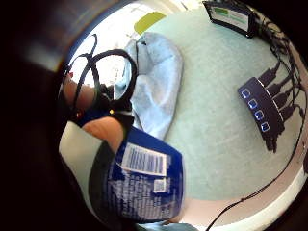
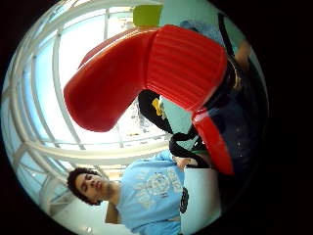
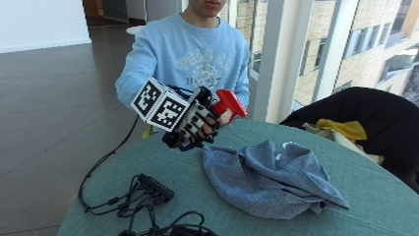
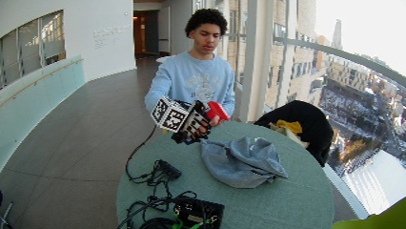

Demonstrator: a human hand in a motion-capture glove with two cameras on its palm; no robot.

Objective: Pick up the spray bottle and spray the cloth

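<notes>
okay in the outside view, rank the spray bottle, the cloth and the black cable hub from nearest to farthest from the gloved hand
1. Spray bottle: held in the gloved right hand, lifted above the table, red head sticking out.
2. Cloth: crumpled on the table just below and beside the hand.
3. Cable hub: on the table nearer the camera, towards the edge, farthest from the hand.

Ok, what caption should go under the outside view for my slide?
A gloved right hand holds a red-topped spray bottle above a crumpled blue cloth on a round table.

The right hand [image 3: 196, 123] is raised above the worktop's [image 3: 367, 196] near edge, fingers curled round the spray bottle [image 3: 229, 104].
</notes>
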